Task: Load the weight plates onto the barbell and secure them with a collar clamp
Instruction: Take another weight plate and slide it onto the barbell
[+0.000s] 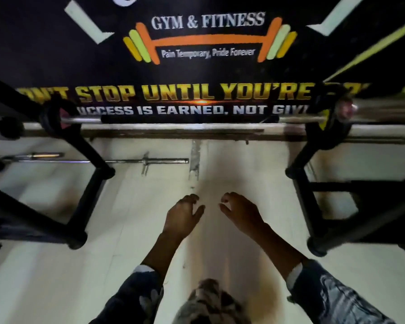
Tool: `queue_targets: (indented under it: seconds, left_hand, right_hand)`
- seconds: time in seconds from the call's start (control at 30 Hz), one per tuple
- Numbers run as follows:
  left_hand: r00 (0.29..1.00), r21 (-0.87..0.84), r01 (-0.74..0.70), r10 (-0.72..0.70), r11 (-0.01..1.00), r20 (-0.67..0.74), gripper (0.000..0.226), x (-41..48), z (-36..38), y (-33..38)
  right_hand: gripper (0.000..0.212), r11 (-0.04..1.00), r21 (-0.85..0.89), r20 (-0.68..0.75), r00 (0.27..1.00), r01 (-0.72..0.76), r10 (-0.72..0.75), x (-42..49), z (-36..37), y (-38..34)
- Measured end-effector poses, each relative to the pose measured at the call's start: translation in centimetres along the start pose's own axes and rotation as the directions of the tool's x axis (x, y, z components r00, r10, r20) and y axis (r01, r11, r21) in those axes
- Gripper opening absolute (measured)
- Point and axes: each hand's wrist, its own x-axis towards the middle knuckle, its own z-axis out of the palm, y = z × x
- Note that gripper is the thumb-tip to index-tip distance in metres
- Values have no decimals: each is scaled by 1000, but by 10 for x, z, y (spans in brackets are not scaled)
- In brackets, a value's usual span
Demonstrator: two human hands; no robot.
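A chrome barbell (pixel 84 119) with a black padded middle (pixel 189 118) lies across the hooks of a black rack, spanning the view ahead of me. Its thick right sleeve (pixel 384 108) runs off the right edge and looks bare. No weight plate or collar clamp shows. My left hand (pixel 182 217) and my right hand (pixel 241 212) hang side by side below the bar, well short of it, fingers loosely curled and apart, holding nothing.
Black rack legs stand at the left (pixel 89 195) and right (pixel 306 202) of me. A second thin bar (pixel 126 161) lies on the pale floor near the wall. A dark gym banner (pixel 208 38) covers the wall behind the rack.
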Motion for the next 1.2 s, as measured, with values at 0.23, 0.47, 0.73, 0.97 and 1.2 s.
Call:
queue_targets:
  seconds: [0.23, 0.47, 0.73, 0.97, 1.2]
  left_hand:
    - [978, -53, 187, -191, 981, -87, 33, 151, -8, -58]
    - [924, -67, 332, -339, 941, -176, 33, 290, -60, -121]
    - [789, -102, 550, -556, 829, -263, 32, 414, -113, -211]
    - [452, -345, 730, -796, 590, -403, 30, 487, -168, -284]
    - [59, -695, 585, -876, 418, -478, 19, 527, -227, -400]
  right_hand:
    - [28, 989, -43, 135, 981, 145, -138, 198, 2, -12]
    - [30, 927, -74, 261, 904, 368, -339, 386, 2, -63]
    - [30, 831, -14, 388, 769, 555, -508, 589, 32, -128]
    - [26, 716, 100, 510, 583, 690, -633, 726, 56, -221]
    - [20, 681, 304, 510, 490, 666, -707, 832, 123, -349]
